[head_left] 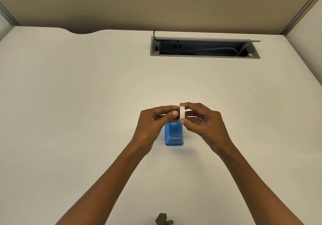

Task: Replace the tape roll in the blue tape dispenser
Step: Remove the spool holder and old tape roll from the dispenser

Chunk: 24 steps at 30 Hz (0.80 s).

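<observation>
White, ring-shaped tape roll (182, 113) sits pinched between thumb and fingers of the right hand (202, 122), held just above the blue plastic tape dispenser (173, 136) standing on the pale table (69, 102); the left hand (153, 122) pinches a small dark core piece (178, 114) against the roll's left face.

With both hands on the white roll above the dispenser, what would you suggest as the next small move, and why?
Probably press the dark hub in the left hand fully into the white tape roll, pinched by the right hand. The two meet edge to edge, and the blue dispenser sits below with its cradle empty.
</observation>
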Available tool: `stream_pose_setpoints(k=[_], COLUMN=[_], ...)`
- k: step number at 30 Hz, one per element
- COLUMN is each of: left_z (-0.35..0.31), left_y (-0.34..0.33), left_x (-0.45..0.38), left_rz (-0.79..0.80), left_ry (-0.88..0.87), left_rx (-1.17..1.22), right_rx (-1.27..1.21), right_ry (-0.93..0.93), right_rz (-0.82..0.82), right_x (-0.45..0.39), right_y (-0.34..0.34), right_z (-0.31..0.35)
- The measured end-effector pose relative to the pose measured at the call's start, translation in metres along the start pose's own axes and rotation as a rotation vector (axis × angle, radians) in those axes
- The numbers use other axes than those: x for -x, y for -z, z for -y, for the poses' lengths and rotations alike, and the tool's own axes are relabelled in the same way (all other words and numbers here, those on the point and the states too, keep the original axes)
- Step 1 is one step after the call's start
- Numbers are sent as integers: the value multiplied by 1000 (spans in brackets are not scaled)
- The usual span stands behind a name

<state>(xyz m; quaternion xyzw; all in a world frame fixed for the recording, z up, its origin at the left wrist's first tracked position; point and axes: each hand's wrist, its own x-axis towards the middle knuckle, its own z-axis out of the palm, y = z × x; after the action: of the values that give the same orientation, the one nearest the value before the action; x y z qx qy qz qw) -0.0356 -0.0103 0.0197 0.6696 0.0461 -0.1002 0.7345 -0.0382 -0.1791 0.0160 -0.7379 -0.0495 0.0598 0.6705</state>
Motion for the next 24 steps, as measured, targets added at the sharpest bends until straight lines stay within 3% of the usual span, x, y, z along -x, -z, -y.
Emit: stream_pose_setpoints(k=[10, 16, 24], left_z=[2, 7, 9], left_y=[4, 9, 16], left_x=[-3, 0, 1], left_rz=[-57, -98, -107], left_ry=[98, 124, 140], left_rx=[215, 251, 220], right_rx=[-13, 275, 519], right_ry=[24, -24, -18], right_rz=[-10, -125, -101], right_x=[-14, -59, -101], right_y=[11, 13, -4], right_z=[2, -13, -36])
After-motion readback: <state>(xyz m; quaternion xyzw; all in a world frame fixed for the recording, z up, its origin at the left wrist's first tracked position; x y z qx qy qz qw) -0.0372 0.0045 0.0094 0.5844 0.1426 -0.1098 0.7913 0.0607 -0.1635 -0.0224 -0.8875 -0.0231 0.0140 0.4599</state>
